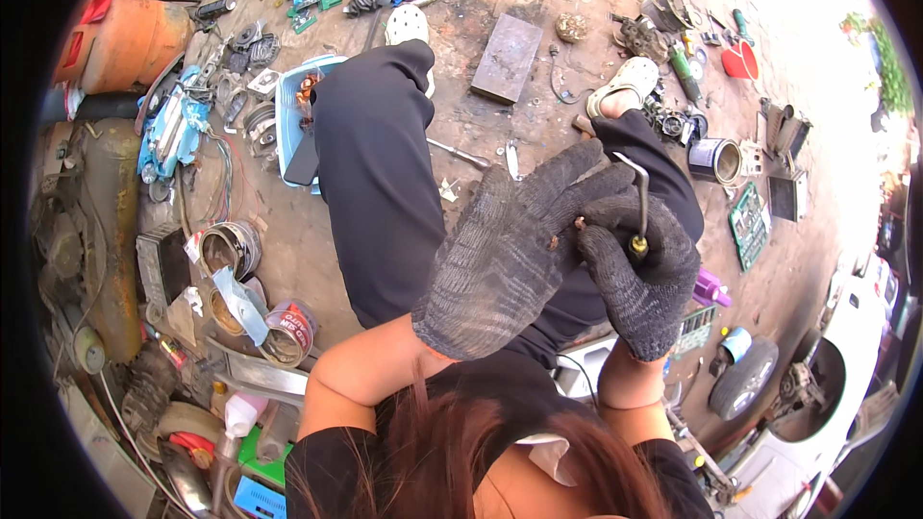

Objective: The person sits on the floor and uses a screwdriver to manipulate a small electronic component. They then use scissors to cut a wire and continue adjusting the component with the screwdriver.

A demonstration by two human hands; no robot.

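Note:
Both my hands wear dark grey knit gloves and meet above my lap. My right hand (642,274) is closed round a hooked metal pick (643,194). Its bent tip points up and left, and a yellow part (637,246) shows at the palm. My left hand (510,240) has its back toward the view, fingers stretched out, their ends overlapping the right hand's fingers. Its thumb and palm are hidden. Small brownish spots show where the gloves meet; whether they are bits of material or holes in the fabric, I cannot tell.
Between my feet lies a flat metal block (507,58), with a screwdriver (459,153) nearer me. A blue basin (293,120) holding copper-coloured parts stands by my left leg. Open cans (291,329) sit at left. Scrap parts, a paint can (714,161) and a green circuit board (749,225) lie at right.

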